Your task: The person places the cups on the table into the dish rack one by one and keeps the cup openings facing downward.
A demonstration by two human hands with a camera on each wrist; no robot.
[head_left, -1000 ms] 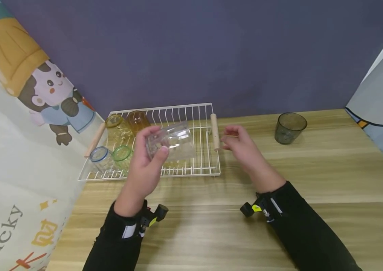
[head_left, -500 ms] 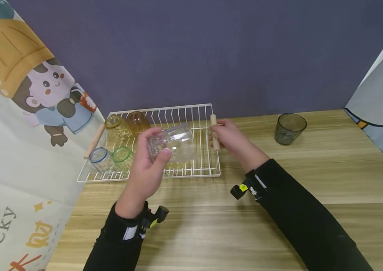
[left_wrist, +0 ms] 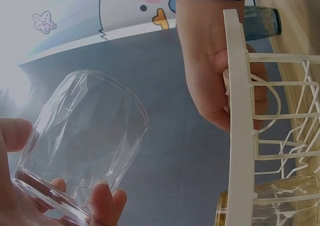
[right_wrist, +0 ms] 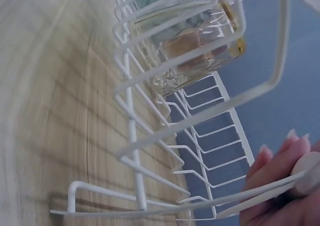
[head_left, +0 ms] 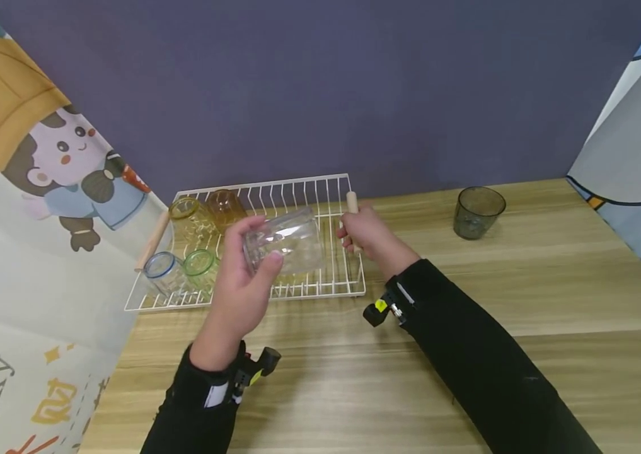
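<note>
My left hand (head_left: 241, 284) holds a clear glass (head_left: 292, 243) tilted on its side above the wire rack. Its thumb and fingers wrap the thick base, while the mouth points right; in the left wrist view the same glass (left_wrist: 82, 141) looks empty. My right hand (head_left: 374, 236) grips the wooden handle (head_left: 352, 202) at the rack's right end, and most of that handle is hidden in the palm. The white wire dish rack (head_left: 320, 293) stands on the table. In its left part are a yellow glass (head_left: 192, 224), an amber glass (head_left: 225, 208), a blue-rimmed glass (head_left: 162, 271) and a green-rimmed glass (head_left: 201, 265).
A smoky grey glass (head_left: 476, 214) stands upright on the wooden table (head_left: 524, 284), right of the rack. Behind the table rises a dark blue panel (head_left: 382, 94). Another wooden handle (head_left: 152, 241) is at the rack's left end, beside a printed curtain (head_left: 59, 252).
My right hand has moved left from beside the rack and closed round its right handle. The left hand keeps the clear glass at nearly the same spot. The head view has shifted slightly.
</note>
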